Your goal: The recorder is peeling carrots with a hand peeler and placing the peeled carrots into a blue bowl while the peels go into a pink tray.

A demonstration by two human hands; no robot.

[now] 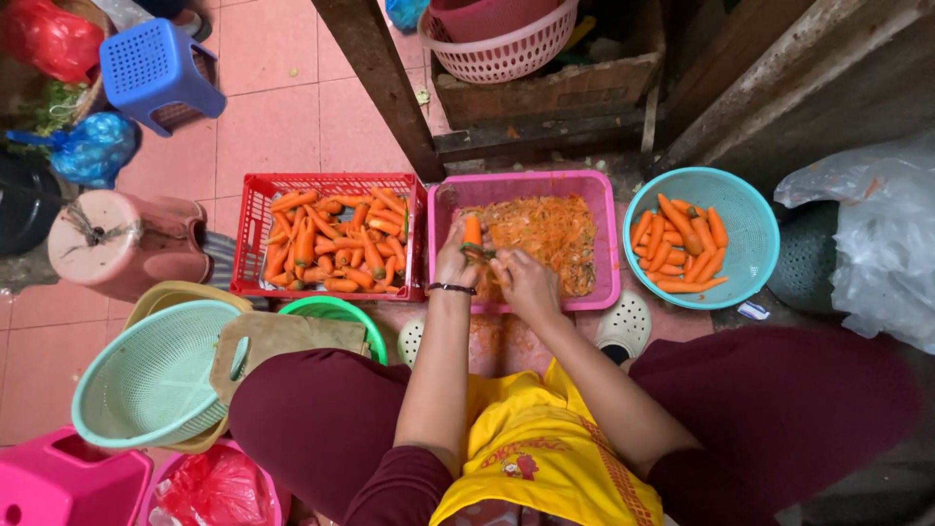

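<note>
My left hand [455,261] holds a carrot [472,230] upright over the pink tray [522,184], which is heaped with orange peelings [547,239]. My right hand [527,282] grips a green-handled peeler [481,255] against the carrot's lower part. A dark bracelet circles my left wrist. To the left, a red crate [255,226] is full of unpeeled carrots. To the right, a teal basket [755,214] holds several peeled carrots.
A teal colander [136,385], a wooden cutting board [278,336] and a green bowl [336,310] sit by my left knee. A blue stool [156,68], a pink basket [502,54], a wooden post [390,88] and a clear plastic bag [877,234] surround the spot.
</note>
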